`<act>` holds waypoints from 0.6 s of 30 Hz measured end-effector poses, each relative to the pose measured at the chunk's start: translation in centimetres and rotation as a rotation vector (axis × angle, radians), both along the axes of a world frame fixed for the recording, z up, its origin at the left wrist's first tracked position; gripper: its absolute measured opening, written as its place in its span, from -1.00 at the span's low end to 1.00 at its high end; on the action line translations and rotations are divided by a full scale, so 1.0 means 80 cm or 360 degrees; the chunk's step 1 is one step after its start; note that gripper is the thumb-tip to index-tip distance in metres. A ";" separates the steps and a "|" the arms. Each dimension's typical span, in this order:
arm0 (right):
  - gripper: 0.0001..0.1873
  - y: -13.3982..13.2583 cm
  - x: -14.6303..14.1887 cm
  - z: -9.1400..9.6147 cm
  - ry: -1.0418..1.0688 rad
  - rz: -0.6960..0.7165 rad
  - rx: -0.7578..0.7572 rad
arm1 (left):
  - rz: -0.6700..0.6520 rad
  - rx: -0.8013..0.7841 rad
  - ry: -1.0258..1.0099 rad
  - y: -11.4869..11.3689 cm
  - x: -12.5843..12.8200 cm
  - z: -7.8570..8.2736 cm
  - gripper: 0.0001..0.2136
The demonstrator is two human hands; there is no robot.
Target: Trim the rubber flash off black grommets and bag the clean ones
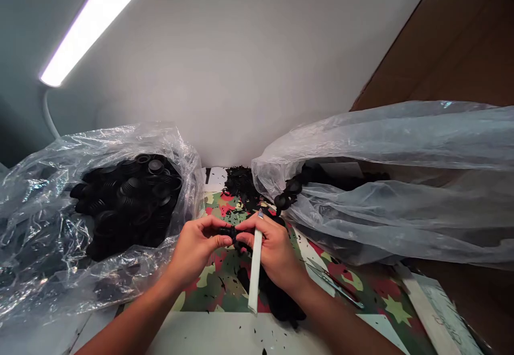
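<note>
My left hand [196, 245] is closed, its thumb and fingertips pinching a small ribbed black rubber part [227, 232]. From the other side, the fingertips of my right hand [275, 248] grip the same part. A white-handled tool [255, 272] with a pointed metal tip, perhaps a craft knife, is also in my right hand, lodged between the fingers with its handle slanting down toward me. More black rubber pieces [281, 299] lie beneath my right hand and wrist, partly covered by it.
At left, a clear plastic bag [36, 221] holds many ribbed black rubber parts [132, 189]. Another clear bag [385, 221] lies open at right, near cardboard [453, 50]. Black scraps [243, 183] are heaped behind my hands. Tweezers-like metal tools [341, 288] rest on the patterned cloth [201, 291]. A lamp [96, 23] shines above.
</note>
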State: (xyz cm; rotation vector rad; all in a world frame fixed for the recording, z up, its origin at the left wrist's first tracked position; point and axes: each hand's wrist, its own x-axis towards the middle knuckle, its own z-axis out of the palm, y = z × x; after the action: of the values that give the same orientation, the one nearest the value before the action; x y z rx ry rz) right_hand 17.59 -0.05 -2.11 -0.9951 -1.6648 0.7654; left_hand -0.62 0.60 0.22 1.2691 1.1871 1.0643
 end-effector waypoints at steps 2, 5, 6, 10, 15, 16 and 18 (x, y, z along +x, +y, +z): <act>-0.86 0.002 0.001 0.001 0.0019 0.0019 -0.0039 | 0.0007 -0.0002 0.0016 0.001 -0.001 -0.001 -0.84; -0.85 0.004 -0.001 0.001 0.0036 0.0014 -0.0023 | 0.0010 0.0076 0.0144 0.001 0.000 -0.002 -0.88; -0.86 0.004 -0.002 0.001 0.0049 0.0020 -0.0005 | 0.0005 0.0103 0.0175 0.000 0.001 -0.002 -0.88; -0.89 0.001 -0.010 0.001 0.0083 0.0053 -0.0027 | -0.0021 0.0128 0.0262 -0.004 0.008 -0.004 -0.93; -0.78 0.002 -0.014 -0.001 0.0076 -0.0028 -0.0253 | 0.0042 0.0252 0.0352 -0.008 0.015 -0.007 -0.95; -0.77 0.004 -0.014 -0.002 0.0102 -0.0031 -0.0327 | 0.0067 0.0290 0.0350 -0.009 0.017 -0.008 -0.95; -0.75 0.009 -0.014 -0.004 0.0191 -0.0052 -0.0448 | 0.0111 0.0350 0.0299 -0.010 0.019 -0.009 -0.97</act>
State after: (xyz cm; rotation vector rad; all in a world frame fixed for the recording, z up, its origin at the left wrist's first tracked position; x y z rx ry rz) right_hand 16.51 0.67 -2.46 -1.1442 -1.4601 1.0371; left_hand 0.92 -0.19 -0.53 1.5348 1.2898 1.1715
